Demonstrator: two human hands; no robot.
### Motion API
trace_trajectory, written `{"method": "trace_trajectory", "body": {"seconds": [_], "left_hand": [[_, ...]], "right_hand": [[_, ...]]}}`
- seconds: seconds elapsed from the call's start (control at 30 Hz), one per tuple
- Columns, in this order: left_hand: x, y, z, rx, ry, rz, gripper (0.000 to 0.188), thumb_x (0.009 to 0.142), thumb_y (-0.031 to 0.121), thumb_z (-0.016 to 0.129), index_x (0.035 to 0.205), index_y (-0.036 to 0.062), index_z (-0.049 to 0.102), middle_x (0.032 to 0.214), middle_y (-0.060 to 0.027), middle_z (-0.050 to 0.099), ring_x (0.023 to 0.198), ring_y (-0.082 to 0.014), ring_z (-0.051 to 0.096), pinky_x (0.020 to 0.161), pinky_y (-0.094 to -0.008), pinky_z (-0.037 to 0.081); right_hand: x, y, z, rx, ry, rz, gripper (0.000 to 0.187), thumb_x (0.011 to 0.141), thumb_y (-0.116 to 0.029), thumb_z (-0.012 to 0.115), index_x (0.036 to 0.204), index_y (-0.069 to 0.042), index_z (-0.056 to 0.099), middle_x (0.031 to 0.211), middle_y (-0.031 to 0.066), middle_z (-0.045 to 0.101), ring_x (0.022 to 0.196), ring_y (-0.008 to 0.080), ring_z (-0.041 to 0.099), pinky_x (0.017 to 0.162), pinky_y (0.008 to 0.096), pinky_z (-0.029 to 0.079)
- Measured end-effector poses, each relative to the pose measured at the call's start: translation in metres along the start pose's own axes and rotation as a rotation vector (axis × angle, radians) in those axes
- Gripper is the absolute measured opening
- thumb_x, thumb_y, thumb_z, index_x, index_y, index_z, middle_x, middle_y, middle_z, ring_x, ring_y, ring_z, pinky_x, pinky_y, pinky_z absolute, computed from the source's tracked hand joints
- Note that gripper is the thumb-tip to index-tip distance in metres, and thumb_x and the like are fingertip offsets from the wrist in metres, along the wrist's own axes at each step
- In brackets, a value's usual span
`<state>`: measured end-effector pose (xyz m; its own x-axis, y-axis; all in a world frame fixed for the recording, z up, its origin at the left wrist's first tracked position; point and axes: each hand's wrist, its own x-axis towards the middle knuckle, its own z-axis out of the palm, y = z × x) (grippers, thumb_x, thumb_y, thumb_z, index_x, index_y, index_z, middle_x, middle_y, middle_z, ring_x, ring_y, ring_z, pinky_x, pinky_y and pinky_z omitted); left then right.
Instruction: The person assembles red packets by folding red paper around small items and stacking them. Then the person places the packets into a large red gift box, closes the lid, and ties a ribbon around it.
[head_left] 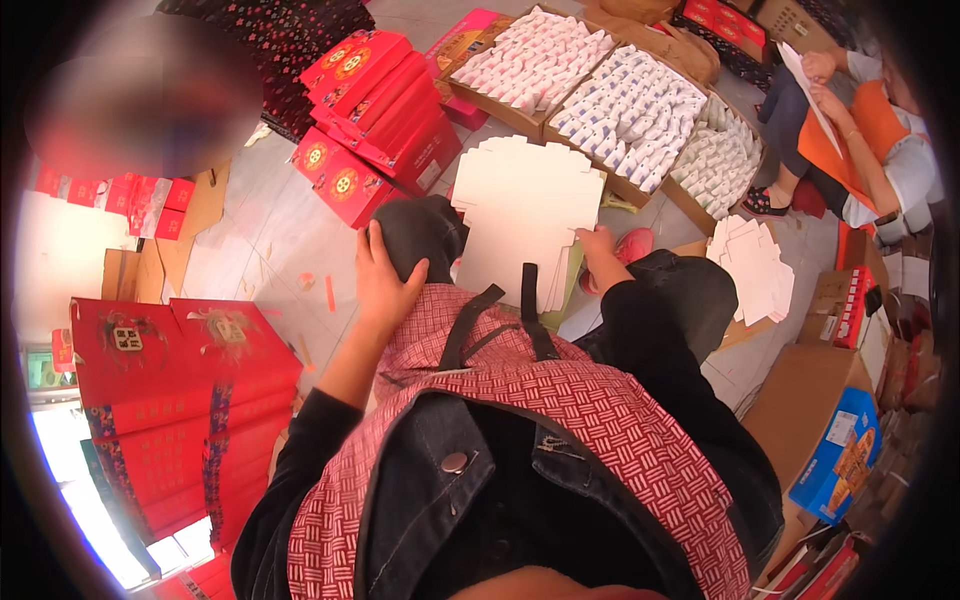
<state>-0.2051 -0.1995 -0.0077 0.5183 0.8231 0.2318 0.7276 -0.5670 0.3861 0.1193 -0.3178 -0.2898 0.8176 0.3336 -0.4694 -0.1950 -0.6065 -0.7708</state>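
Observation:
My left hand (388,280) lies on my left knee (428,232), fingers spread and nothing in it. Between my knees is a white cardboard box blank (528,195), flat, with notched flaps along its edges; whether it is one sheet or a stack I cannot tell. At its right edge my right hand (600,255) is closed on the cardboard, the fingertips partly hidden. A strip of pale green (571,275) shows beneath that edge. The blank's near end meets my red patterned apron (600,400) and its black straps.
Red gift boxes (370,110) stand stacked ahead. Trays of small wrapped packets (630,110) lie beyond the blank. More white blanks (750,265) rest at right. Large red boxes (180,400) stand left; a brown carton (805,410) stands right. A seated person (850,130) holds a white sheet.

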Motion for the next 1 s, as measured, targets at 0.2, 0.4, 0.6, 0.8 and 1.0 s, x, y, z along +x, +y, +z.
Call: {"method": "trace_trajectory", "body": {"seconds": [0.2,0.4,0.6,0.8,1.0], "left_hand": [[0.001,0.003,0.005,0.031,0.020,-0.041,0.087,0.069,0.028,0.072,0.137,-0.0002,0.024,0.136,-0.0283,0.029,0.123,-0.0436,0.034,0.102,-0.0451,0.031],[0.002,-0.013,0.014,0.010,0.029,0.067,0.085,0.070,0.026,0.071,0.136,-0.0011,0.026,0.136,-0.0269,0.030,0.125,-0.0415,0.033,0.104,-0.0438,0.029],[0.013,0.009,0.008,-0.033,-0.039,0.018,0.082,0.073,0.024,0.070,0.135,-0.0040,0.025,0.136,-0.0279,0.029,0.125,-0.0414,0.031,0.105,-0.0426,0.026],[0.012,0.018,-0.003,0.013,-0.029,-0.055,0.085,0.070,0.024,0.071,0.135,-0.0040,0.025,0.135,-0.0278,0.030,0.126,-0.0415,0.032,0.105,-0.0429,0.027],[0.016,0.014,-0.003,-0.018,0.006,-0.048,0.086,0.067,0.031,0.071,0.134,-0.0024,0.029,0.134,-0.0284,0.031,0.123,-0.0421,0.035,0.102,-0.0436,0.032]], "right_hand": [[0.015,-0.016,0.001,0.188,0.293,-0.060,0.048,0.062,-0.027,0.074,0.096,0.005,0.063,0.089,0.0156,0.067,0.082,0.0280,0.064,0.075,0.0368,0.049],[0.014,-0.046,0.001,-0.051,0.043,0.095,0.037,0.062,-0.025,0.078,0.088,0.000,0.065,0.084,0.0147,0.066,0.073,0.0241,0.063,0.067,0.0385,0.049],[-0.002,-0.054,0.016,0.771,-0.267,0.062,0.030,0.070,-0.006,0.070,0.097,0.004,0.062,0.088,0.0121,0.065,0.075,0.0216,0.063,0.066,0.0342,0.050],[-0.012,-0.052,0.017,0.627,-0.228,0.025,0.034,0.076,0.001,0.064,0.109,0.003,0.054,0.098,0.0119,0.062,0.085,0.0220,0.061,0.073,0.0346,0.051],[0.021,-0.019,-0.002,0.747,-0.225,0.037,0.034,0.076,0.003,0.062,0.110,0.001,0.054,0.101,0.0128,0.061,0.086,0.0259,0.062,0.072,0.0408,0.053]]}}
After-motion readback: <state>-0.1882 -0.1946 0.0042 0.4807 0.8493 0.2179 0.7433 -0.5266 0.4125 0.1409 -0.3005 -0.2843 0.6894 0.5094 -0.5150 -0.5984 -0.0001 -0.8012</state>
